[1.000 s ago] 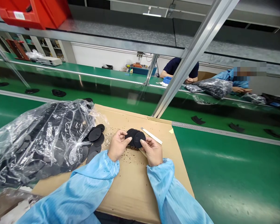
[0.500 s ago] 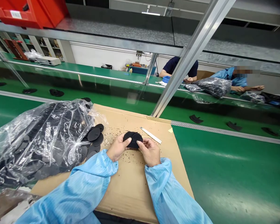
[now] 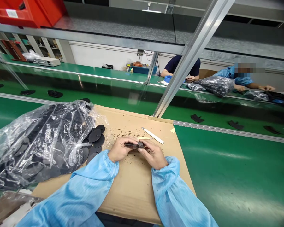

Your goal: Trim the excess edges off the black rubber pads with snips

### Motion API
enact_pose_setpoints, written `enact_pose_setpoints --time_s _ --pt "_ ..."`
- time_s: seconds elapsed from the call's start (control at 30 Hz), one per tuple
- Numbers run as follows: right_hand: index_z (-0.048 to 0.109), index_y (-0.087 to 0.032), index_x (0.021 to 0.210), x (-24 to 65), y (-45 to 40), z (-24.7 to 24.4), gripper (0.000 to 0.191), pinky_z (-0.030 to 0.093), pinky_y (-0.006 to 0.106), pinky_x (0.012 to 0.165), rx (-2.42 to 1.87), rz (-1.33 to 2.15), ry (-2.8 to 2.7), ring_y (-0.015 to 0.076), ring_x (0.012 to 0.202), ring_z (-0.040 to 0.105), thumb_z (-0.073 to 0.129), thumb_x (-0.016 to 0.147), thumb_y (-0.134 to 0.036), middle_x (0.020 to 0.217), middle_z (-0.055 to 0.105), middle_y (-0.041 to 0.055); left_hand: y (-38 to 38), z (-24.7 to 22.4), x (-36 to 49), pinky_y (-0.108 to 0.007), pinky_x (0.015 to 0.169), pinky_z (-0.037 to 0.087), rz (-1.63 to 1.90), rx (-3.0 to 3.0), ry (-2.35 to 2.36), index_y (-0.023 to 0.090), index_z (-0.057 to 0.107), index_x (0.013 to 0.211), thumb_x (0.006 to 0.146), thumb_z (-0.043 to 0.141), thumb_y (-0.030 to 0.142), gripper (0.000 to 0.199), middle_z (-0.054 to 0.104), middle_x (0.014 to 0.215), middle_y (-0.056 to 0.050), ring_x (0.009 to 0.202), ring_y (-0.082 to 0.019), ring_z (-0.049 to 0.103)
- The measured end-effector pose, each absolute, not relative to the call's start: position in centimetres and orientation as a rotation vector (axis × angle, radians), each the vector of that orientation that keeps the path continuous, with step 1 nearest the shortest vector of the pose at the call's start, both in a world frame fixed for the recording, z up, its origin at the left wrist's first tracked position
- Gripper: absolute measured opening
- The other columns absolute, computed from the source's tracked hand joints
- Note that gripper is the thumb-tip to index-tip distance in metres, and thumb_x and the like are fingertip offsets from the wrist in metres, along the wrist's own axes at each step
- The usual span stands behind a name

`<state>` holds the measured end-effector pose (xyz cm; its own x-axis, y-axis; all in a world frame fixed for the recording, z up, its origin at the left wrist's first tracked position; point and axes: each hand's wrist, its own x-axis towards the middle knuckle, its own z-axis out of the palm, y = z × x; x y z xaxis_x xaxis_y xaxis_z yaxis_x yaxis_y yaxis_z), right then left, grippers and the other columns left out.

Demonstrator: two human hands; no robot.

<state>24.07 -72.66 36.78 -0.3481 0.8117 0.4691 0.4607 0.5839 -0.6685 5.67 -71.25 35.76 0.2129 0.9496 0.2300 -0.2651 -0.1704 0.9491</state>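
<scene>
Between my hands are black disc pieces (image 3: 137, 144), seen nearly edge-on above the cardboard sheet (image 3: 130, 195). My left hand (image 3: 120, 149) pinches their left side, and my right hand (image 3: 154, 154) closes round the right side with thumb and fingers. Just beyond my fingers lies a thin yellowish tool (image 3: 145, 138), partly hidden. A white flat blade-like strip (image 3: 153, 135) rests on the cardboard behind my right hand. Small black crumbs are scattered around. To the left, loose black discs (image 3: 94, 136) spill beside a clear plastic bag (image 3: 44, 138) full of dark discs.
A slanted metal post (image 3: 180, 72) rises behind the cardboard. Several black pieces lie on the green conveyor (image 3: 239, 157) and its far strip. A red bin (image 3: 28, 12) sits on the upper shelf. Two people work at the far bench.
The black discs have tilted from facing me to nearly edge-on. My right hand has turned and moved slightly right and down. The yellowish tool now shows beyond my fingers.
</scene>
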Motion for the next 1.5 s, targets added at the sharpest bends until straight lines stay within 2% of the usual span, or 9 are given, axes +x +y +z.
enact_pose_setpoints --time_s 0.4,0.53,0.7,0.87,0.97,1.1,1.27,1.4,1.5 --pt "0.074 -0.024 0.086 23.9 -73.0 36.9 0.022 0.051 0.031 0.062 -1.107 0.385 -2.03 0.0197 0.067 0.065 0.063 0.087 -0.043 0.076 0.071 0.0031 -71.2 35.2 5.5 -0.037 0.091 0.051 1.207 1.34 0.712 0.018 0.076 0.073 0.065 0.077 0.018 0.008 0.073 0.096 -0.011 0.093 -0.023 0.067" --pt "0.073 -0.022 0.081 23.5 -73.1 36.8 0.024 0.051 0.031 0.063 -1.125 0.421 -1.971 0.0195 0.067 0.064 0.06 0.088 -0.041 0.074 0.07 0.004 -71.2 35.0 5.6 -0.034 0.089 0.05 1.153 1.151 0.724 0.014 0.073 0.076 0.06 0.083 0.023 0.021 0.071 0.094 -0.01 0.091 -0.021 0.065" --pt "0.071 -0.019 0.101 22.8 -73.0 35.9 0.029 0.056 0.033 0.072 -1.113 0.713 -1.693 0.0205 0.079 0.066 0.062 0.086 -0.042 0.09 0.071 0.0062 -71.2 35.2 6.1 -0.034 0.085 0.051 1.135 0.772 0.659 0.013 0.064 0.1 0.059 0.087 0.03 0.05 0.07 0.098 -0.009 0.089 -0.019 0.065" --pt "0.071 -0.015 0.095 22.7 -72.5 35.0 0.041 0.053 0.027 0.051 -1.119 1.129 -1.42 0.0135 0.054 0.057 0.069 0.077 -0.052 0.07 0.066 0.0025 -71.3 35.3 6.4 -0.036 0.082 0.052 1.126 0.725 0.653 0.012 0.062 0.104 0.063 0.083 0.042 0.055 0.069 0.1 -0.011 0.093 -0.023 0.065" --pt "0.071 -0.014 0.093 22.4 -72.6 34.8 0.044 0.049 0.025 0.046 -1.198 1.137 -1.327 0.0117 0.048 0.053 0.07 0.075 -0.054 0.062 0.062 0.0012 -71.5 35.2 6.7 -0.037 0.085 0.05 1.131 0.728 0.633 0.011 0.062 0.105 0.067 0.08 0.046 0.055 0.069 0.101 -0.012 0.096 -0.024 0.064" --pt "0.071 -0.016 0.107 21.9 -73.2 35.2 0.038 0.051 0.025 0.052 -1.205 0.921 -1.473 0.0129 0.055 0.054 0.064 0.084 -0.047 0.066 0.061 0.0018 -71.4 35.1 6.7 -0.033 0.081 0.051 1.169 0.694 0.669 0.013 0.061 0.104 0.063 0.085 0.03 0.051 0.067 0.101 -0.01 0.091 -0.021 0.064" --pt "0.062 -0.022 0.127 22.2 -73.6 35.8 0.04 0.056 0.033 0.074 -0.883 0.797 -1.712 0.0186 0.086 0.06 0.06 0.09 -0.036 0.101 0.062 0.0084 -71.1 35.2 5.9 -0.023 0.055 0.049 0.967 0.488 0.637 0.018 0.056 0.106 0.073 0.076 0.021 0.039 0.064 0.09 -0.004 0.065 -0.012 0.061" --pt "0.066 -0.027 0.121 22.3 -73.8 35.8 0.03 0.055 0.033 0.081 -0.819 0.594 -1.74 0.0179 0.093 0.062 0.057 0.092 -0.021 0.104 0.064 0.0064 -71.2 35.5 5.5 -0.018 0.043 0.041 0.821 0.453 0.554 0.018 0.056 0.102 0.076 0.073 0.02 0.031 0.059 0.076 0.0 0.05 -0.009 0.055" --pt "0.07 -0.027 0.112 22.1 -73.9 35.7 0.028 0.055 0.032 0.083 -0.829 0.432 -1.774 0.0175 0.094 0.064 0.057 0.091 -0.015 0.102 0.068 0.0052 -71.4 35.4 5.5 -0.019 0.043 0.043 0.774 0.485 0.504 0.016 0.058 0.099 0.076 0.075 0.032 0.032 0.059 0.077 0.0 0.052 -0.01 0.058"
